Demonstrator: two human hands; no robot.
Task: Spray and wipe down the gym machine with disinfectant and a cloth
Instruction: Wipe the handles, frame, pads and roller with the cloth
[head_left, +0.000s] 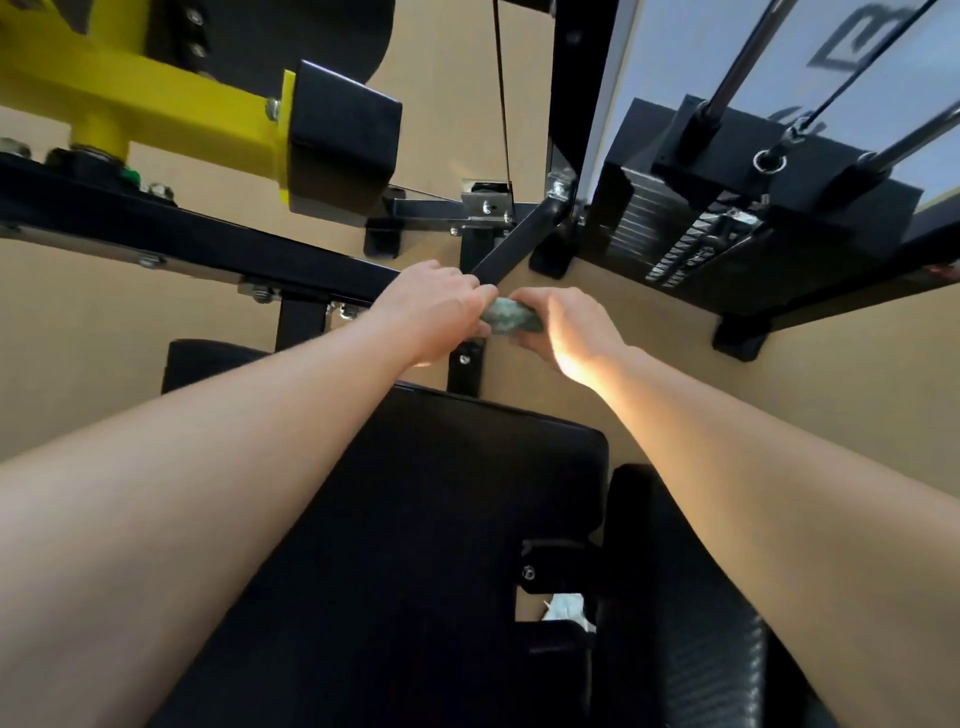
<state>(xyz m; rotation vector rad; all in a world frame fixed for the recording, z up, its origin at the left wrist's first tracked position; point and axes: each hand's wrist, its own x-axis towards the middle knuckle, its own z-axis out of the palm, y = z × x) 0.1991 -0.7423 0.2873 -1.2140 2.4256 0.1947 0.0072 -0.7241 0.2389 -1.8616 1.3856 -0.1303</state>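
Both my arms reach forward over the black padded seat (415, 519) of the gym machine. A small bunched green-grey cloth (511, 317) is held between my left hand (436, 317) and my right hand (566, 327), with fingers of both closed on it. The hands meet just in front of a black diagonal frame bar (511, 249). No spray bottle is in view. A yellow arm (156, 104) with a black end block (343, 140) sits at the upper left.
The weight stack (691, 239) with guide rods and a cable stands at the upper right. A black cross beam (182, 234) runs along the left. A second black pad (691, 623) lies at the lower right, with crumpled white material (566, 608) in the gap beside it. The floor is tan.
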